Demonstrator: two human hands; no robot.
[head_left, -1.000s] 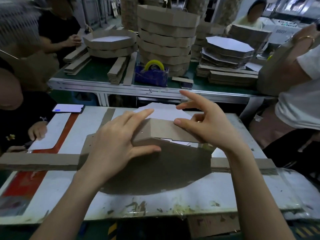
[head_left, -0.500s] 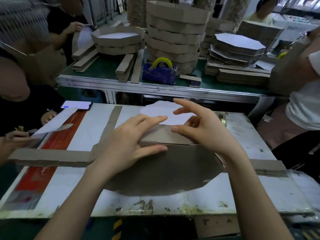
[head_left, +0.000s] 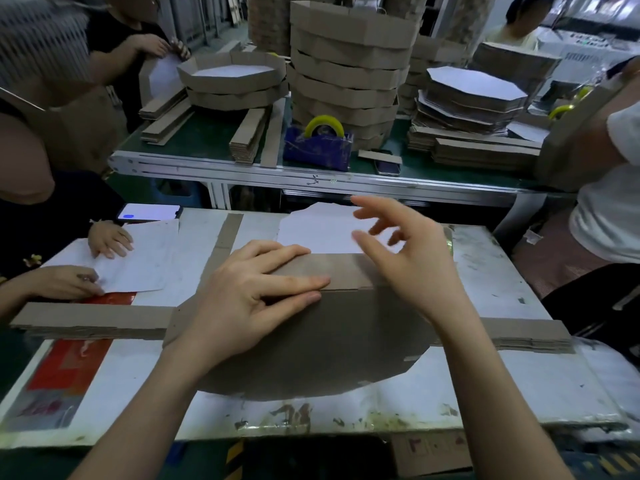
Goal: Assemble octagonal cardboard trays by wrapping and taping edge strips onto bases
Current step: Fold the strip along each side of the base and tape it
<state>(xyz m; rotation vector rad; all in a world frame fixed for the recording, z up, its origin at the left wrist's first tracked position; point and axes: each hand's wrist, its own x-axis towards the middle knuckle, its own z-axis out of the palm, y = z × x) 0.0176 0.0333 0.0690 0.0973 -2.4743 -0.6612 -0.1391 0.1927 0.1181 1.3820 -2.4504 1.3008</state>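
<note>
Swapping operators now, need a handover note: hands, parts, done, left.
Left hand: flat, fingers pressing the edge strip at the far edge of the base.
Right hand: open, empty, blurred, above the strip.
Base lies brown side up on the near table, over a stack of spare strips. Tape dispenser sits on the far table.
Done: one strip section set against one edge.
Left: wrap the other edges and tape; no tape visible on it yet.

Dim indoor light, wide-angle edge warp, motion-blurred fingers
</note>
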